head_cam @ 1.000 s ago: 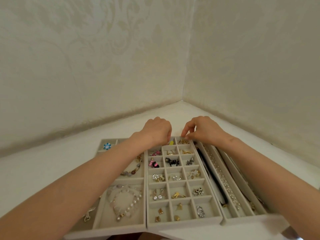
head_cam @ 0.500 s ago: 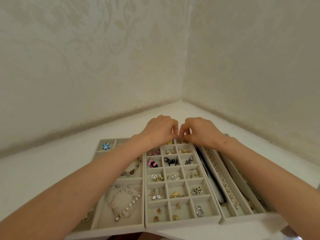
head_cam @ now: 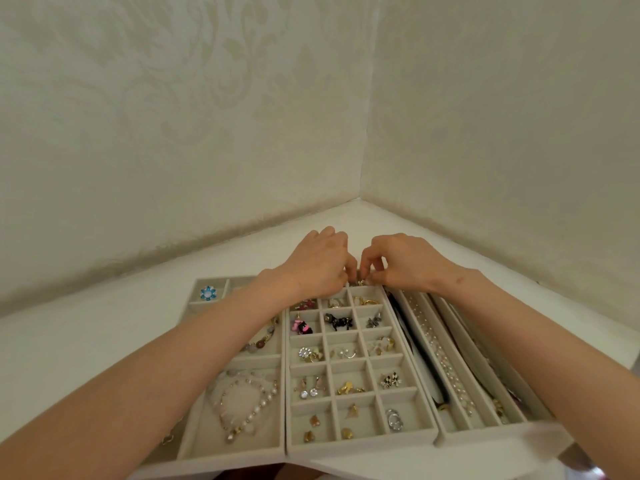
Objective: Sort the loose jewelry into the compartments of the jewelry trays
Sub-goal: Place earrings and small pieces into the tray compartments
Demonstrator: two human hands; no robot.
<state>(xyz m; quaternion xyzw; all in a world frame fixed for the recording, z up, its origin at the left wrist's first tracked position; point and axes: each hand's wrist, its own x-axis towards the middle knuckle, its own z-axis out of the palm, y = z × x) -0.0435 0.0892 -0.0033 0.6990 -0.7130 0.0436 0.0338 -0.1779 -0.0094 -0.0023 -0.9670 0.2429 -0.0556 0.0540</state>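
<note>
Velvet-lined grey trays sit side by side on a white tabletop set into a wall corner: a middle tray [head_cam: 360, 441] divided into small square cells, a left tray [head_cam: 194, 448] with larger cells, and a right tray [head_cam: 450, 434] of long channels. Both hands meet over the far right cell of the middle tray's back row. The left hand [head_cam: 317, 268] and right hand [head_cam: 403, 263] have their fingertips pinched together around a small gold-toned piece [head_cam: 360, 282], which lies at or just above that cell; whether each hand truly grips it, or only one does, cannot be told, as the fingers hide the contact. Most cells already hold earrings, among them a black dog-shaped charm [head_cam: 337, 322] and a silver ring [head_cam: 394, 418], while a pearl bracelet [head_cam: 242, 403] fills the near left cell and a blue flower piece [head_cam: 207, 293] rests at the far left. Probable risks: the tiny piece could slip from the fingertips, because two hands crowd one small object, and bounce into a neighbouring cell or beyond the tray's far edge. A forearm lowered carelessly could brush the pieces below it or nudge a tray out of line.
</note>
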